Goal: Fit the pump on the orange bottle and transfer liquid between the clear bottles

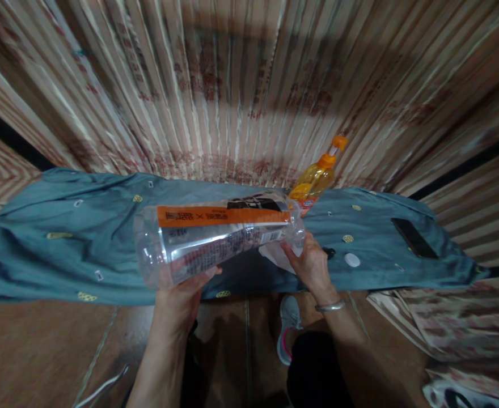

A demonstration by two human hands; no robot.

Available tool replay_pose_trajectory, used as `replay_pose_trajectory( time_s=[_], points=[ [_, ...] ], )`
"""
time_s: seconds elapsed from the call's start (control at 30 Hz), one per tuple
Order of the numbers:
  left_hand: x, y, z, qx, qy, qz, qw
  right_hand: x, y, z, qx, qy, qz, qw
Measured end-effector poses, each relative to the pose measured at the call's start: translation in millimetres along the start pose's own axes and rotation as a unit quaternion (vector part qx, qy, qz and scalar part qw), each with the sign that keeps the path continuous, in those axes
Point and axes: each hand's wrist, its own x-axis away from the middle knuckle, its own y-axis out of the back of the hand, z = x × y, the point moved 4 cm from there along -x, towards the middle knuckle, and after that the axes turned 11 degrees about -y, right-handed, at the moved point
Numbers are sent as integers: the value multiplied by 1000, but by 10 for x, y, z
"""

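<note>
Crosswise, the clear bottle (pixel 224 231) points its neck (pixel 297 223) rightward.

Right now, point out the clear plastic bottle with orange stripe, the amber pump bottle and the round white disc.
Clear plastic bottle with orange stripe (pixel 221 233): head view, label.
Amber pump bottle (pixel 316 178): head view, body.
Round white disc (pixel 352 260): head view, upper face.

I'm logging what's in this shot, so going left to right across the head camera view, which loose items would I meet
Clear plastic bottle with an orange-striped label, orange-topped pump bottle, white round disc, dark phone-like slab.
</note>
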Motion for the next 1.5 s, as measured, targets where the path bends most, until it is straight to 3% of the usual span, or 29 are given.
replay_pose_trajectory(
  time_s=[0.6,1.23,1.5],
  points=[
    [-4,13,13,-18,-8,47,999,0,5,3,4,3,-6,1000],
    [5,12,2,-4,-5,7,1000,2,1,-9,-6,-15,0,1000],
    [-4,96,71,-2,-10,29,1000,5,3,-1,0,-8,-2,1000]
  ],
)
